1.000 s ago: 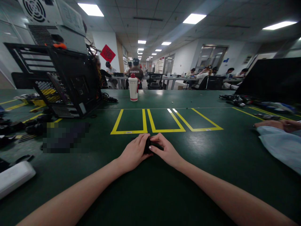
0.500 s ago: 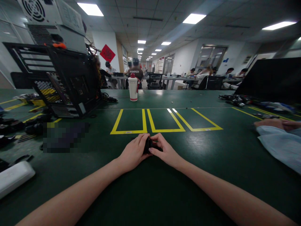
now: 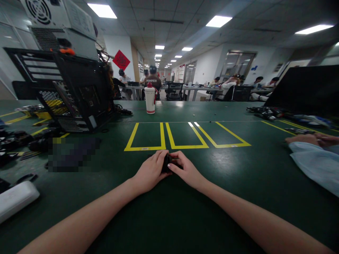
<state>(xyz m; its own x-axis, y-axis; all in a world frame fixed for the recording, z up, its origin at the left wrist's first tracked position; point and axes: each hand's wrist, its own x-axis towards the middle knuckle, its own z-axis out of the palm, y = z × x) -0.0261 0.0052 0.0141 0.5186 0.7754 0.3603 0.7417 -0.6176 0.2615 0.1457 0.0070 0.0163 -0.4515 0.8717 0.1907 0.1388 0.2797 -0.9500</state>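
Note:
Between my two hands is a small black object [image 3: 166,163], mostly covered by fingers, so its kind does not show. My left hand [image 3: 152,169] wraps round it from the left, thumb low and fingers over the top. From the right, my right hand [image 3: 186,169] pinches its near side with thumb and fingertips. Both hands rest low over the dark green table [image 3: 169,218], just in front of the yellow tape frames [image 3: 144,148].
Left stands an open black computer case [image 3: 87,91] carrying power supplies [image 3: 79,24]. A white cup [image 3: 150,100] is ahead. A white object [image 3: 17,201] lies near left. At right are another person's hands and blue sleeve [image 3: 315,162], beside a black panel [image 3: 304,90].
My right thumb has shifted very slightly on the black object; my left hand looks unmoved. The other person's hands at the right have moved a little.

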